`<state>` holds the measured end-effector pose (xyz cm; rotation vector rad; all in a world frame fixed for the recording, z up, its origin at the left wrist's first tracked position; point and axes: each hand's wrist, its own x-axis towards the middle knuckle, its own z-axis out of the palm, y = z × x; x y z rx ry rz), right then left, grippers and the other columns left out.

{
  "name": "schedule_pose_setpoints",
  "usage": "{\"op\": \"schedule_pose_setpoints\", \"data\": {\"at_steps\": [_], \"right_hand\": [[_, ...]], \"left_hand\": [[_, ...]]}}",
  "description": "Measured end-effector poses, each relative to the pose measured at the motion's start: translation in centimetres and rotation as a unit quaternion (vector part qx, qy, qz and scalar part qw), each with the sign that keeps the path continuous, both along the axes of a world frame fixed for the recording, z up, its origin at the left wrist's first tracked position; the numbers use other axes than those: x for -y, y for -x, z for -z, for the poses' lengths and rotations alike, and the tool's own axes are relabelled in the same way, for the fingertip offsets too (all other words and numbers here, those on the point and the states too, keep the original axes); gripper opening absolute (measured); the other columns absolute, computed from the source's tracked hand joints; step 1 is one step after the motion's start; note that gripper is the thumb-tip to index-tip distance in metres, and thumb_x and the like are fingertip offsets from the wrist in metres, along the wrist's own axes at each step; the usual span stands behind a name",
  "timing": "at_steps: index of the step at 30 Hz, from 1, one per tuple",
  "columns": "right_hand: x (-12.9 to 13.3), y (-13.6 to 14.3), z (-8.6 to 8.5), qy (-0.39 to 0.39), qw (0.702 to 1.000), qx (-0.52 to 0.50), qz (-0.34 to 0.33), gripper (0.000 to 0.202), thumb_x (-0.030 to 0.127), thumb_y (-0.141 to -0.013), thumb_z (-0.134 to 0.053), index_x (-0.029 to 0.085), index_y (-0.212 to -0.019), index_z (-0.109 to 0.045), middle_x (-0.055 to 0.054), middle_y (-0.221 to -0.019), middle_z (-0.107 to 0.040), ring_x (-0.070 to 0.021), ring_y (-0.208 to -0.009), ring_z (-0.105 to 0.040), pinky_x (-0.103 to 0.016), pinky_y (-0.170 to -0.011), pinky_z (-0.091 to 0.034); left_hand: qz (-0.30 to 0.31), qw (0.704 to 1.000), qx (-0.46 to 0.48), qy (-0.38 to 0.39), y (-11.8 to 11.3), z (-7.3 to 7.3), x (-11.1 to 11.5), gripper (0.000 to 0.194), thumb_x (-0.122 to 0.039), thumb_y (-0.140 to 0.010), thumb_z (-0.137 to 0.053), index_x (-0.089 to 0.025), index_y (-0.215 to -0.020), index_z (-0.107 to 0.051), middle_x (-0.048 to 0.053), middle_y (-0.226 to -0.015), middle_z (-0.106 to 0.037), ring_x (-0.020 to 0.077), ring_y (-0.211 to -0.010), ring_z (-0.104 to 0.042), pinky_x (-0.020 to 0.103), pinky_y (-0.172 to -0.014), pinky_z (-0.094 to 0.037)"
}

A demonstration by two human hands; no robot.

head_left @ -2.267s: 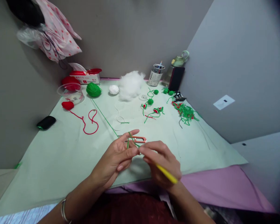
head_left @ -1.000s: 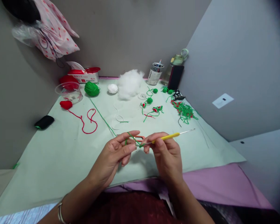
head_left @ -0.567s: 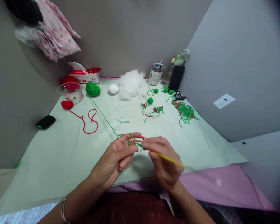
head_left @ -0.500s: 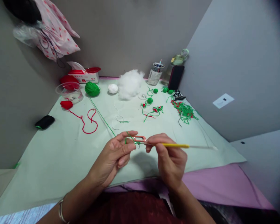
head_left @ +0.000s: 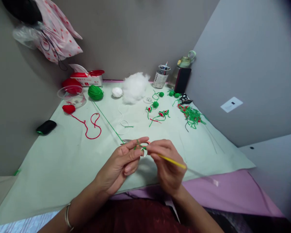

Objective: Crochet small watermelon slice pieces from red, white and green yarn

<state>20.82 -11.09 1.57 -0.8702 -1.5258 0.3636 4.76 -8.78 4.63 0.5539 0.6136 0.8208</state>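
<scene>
My left hand (head_left: pixel 120 163) pinches a small green and white crochet piece (head_left: pixel 144 152) between thumb and fingers. Green yarn (head_left: pixel 108 121) passes over its raised index finger and runs back to a green yarn ball (head_left: pixel 95 93). In my right hand (head_left: pixel 170 166) is a crochet hook (head_left: pixel 172 160) with a yellow handle, its shaft slanting down to the right. The hook's tip is at the piece, hidden by my fingers. Scissors (head_left: pixel 127 141) with orange handles lie on the table just behind, partly covered by both hands.
Red yarn (head_left: pixel 94 138) and a plastic tub (head_left: pixel 74 98) are at the left. White stuffing (head_left: pixel 135 88) sits at the back, near a pen can (head_left: pixel 161 77) and a phone (head_left: pixel 183 81). Small green balls (head_left: pixel 155 104) and tangled yarn scraps (head_left: pixel 193 115) lie at the right.
My right hand has moved slightly left, closer to my left hand. The hook has swung from nearly level to slanting, its rear end now lower. More of the scissors' blades shows.
</scene>
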Motion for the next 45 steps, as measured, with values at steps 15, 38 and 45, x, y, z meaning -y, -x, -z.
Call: {"op": "schedule_pose_setpoints", "data": {"at_steps": [15, 38, 45], "right_hand": [[-0.4, -0.5, -0.6, 0.110, 0.978, -0.167, -0.060, 0.016, 0.026, -0.101, -0.063, 0.027, -0.101, -0.079, -0.003, -0.087, -0.073, -0.0162, -0.071, -0.067, -0.034, -0.066, -0.056], [-0.6, 0.0, 0.0, 0.182, 0.941, -0.252, -0.132, 0.015, 0.032, -0.101, -0.066, 0.029, -0.101, -0.081, -0.002, -0.094, -0.079, -0.0146, -0.075, -0.068, -0.030, -0.071, -0.056], [-0.7, -0.3, 0.4, 0.206, 0.923, -0.290, -0.146, 0.015, 0.033, -0.101, -0.065, 0.028, -0.099, -0.080, -0.001, -0.093, -0.076, -0.0134, -0.076, -0.067, -0.027, -0.071, -0.054]], "left_hand": [[0.013, 1.000, 0.002, 0.000, 1.1, 0.4, -0.6, 0.031, -0.020, -0.088, -0.079, -0.016, -0.119, -0.079, -0.010, -0.053, -0.037, 0.0028, -0.045, -0.015, 0.017, -0.043, -0.019], [-0.066, 0.983, -0.128, -0.114, 0.0, 0.9, 0.4, 0.027, -0.027, -0.083, -0.084, -0.023, -0.110, -0.080, 0.001, -0.088, -0.066, 0.0115, -0.074, -0.059, 0.024, -0.074, -0.048], [-0.092, 0.975, -0.151, -0.134, 0.5, 0.7, 0.4, 0.027, -0.037, -0.088, -0.079, -0.024, -0.112, -0.080, 0.000, -0.087, -0.066, 0.0139, -0.083, -0.061, 0.027, -0.086, -0.046]]}}
